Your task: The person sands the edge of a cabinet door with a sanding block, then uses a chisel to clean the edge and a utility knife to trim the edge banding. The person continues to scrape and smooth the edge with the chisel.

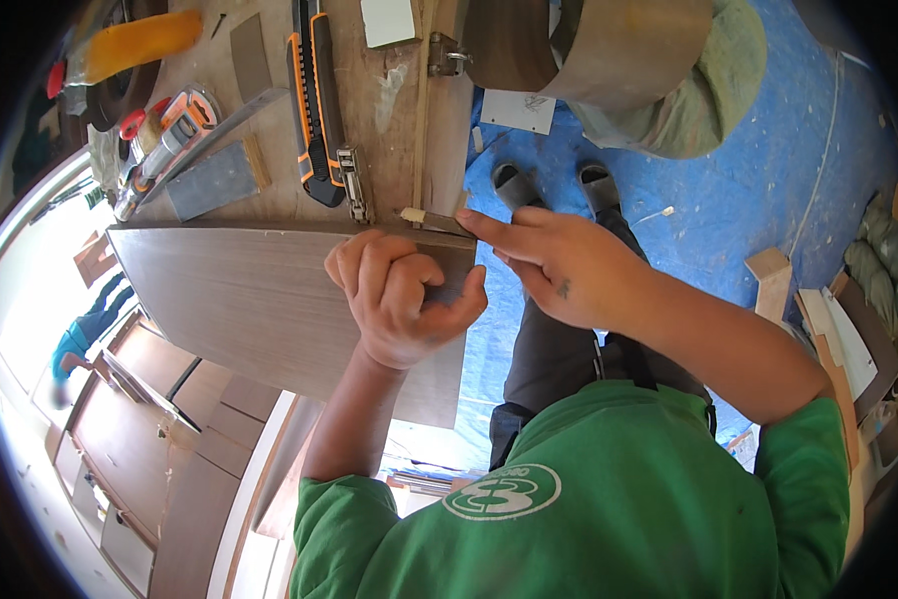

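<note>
A long grey-brown wood-grain panel (239,299) lies across a workbench, its right end over the bench edge. My left hand (399,299) is curled into a fist around that right end, thumb pressed against the panel's end face. My right hand (554,265) reaches in from the right. Its thumb and forefinger pinch a thin pale edge strip (416,215) at the panel's far right corner. The strip's short free end sticks out to the left of my fingertips.
On the wooden bench (389,150) behind the panel lie an orange-and-black utility knife (314,100), a metal scraper (214,180), tubes and small tools (159,140). A roll of veneer (608,40) stands at the back. Below are a blue floor sheet (748,180), my slippered feet (559,185) and wood offcuts (818,319).
</note>
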Motion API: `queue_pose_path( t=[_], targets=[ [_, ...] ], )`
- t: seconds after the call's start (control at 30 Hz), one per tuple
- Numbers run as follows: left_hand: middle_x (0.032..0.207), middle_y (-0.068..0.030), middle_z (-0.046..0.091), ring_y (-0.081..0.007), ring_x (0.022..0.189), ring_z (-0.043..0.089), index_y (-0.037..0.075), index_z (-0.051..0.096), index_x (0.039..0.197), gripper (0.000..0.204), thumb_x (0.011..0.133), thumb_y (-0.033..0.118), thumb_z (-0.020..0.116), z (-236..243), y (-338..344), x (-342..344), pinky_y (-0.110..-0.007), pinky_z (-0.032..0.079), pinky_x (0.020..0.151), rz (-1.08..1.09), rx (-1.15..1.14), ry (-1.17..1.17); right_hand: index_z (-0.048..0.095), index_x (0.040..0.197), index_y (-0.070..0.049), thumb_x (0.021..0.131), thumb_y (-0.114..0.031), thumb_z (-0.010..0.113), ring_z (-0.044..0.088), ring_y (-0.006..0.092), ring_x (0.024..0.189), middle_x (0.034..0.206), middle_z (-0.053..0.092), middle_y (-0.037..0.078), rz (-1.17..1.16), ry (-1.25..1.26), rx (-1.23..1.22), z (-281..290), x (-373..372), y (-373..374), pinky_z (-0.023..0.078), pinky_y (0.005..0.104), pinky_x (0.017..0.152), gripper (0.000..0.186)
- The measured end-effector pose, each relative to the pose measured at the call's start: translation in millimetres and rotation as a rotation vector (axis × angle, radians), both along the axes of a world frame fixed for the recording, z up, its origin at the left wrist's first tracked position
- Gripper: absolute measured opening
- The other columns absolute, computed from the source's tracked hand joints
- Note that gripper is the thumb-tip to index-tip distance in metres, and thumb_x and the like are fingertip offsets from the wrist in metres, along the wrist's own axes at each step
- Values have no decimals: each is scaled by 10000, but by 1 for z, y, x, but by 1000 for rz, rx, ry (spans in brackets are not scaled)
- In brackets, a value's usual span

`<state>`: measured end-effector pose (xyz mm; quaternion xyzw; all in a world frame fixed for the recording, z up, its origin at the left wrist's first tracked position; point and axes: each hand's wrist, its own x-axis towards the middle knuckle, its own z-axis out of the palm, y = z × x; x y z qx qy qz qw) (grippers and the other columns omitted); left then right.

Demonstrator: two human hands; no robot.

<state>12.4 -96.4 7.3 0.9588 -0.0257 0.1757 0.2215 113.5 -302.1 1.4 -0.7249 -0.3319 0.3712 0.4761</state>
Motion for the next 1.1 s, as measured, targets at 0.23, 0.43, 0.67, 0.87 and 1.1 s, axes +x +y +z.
queue_pose_path(
  t=[0.23, 0.43, 0.67, 0.87, 1.1],
  targets=[
    [1052, -62, 642, -281, 1081, 521, 114, 733, 1031, 361, 755, 336, 799, 14, -6, 7, -432, 344, 982, 42, 97, 174, 550, 1531, -107, 950, 66, 627, 621, 241, 760, 903, 639, 109, -88, 120, -45, -4, 5, -35, 518, 335, 724, 610],
    [1182, -23, 673, -277, 1167, 523, 169, 805, 943, 235, 762, 318, 796, 19, -7, 15, -430, 283, 1062, -38, 126, 304, 525, 1553, -83, 995, 26, 575, 599, 177, 823, 900, 620, 76, -170, 168, -43, -6, 12, -48, 501, 306, 766, 571],
    [1194, 20, 670, -246, 1147, 565, 215, 787, 998, 249, 785, 340, 813, 19, -7, 16, -443, 341, 1030, -18, 41, 276, 547, 1500, -49, 1054, -79, 595, 572, 206, 754, 870, 616, 112, -340, 143, -25, 1, 19, -33, 497, 330, 751, 449],
    [1193, -6, 678, -252, 1159, 565, 190, 779, 963, 223, 765, 277, 834, 18, -6, 16, -437, 347, 1026, -75, 56, 265, 560, 1437, 18, 1097, -159, 556, 520, 152, 753, 844, 567, 77, -376, 238, -87, 7, 28, -29, 480, 312, 733, 384],
    [1115, 17, 667, -238, 1069, 597, 202, 734, 942, 253, 739, 261, 873, 11, -6, 12, -433, 377, 961, -77, 7, 148, 583, 1397, 13, 1091, -170, 566, 512, 147, 730, 829, 563, 62, -284, 432, -95, 11, 24, -26, 477, 320, 714, 357]
  ],
)
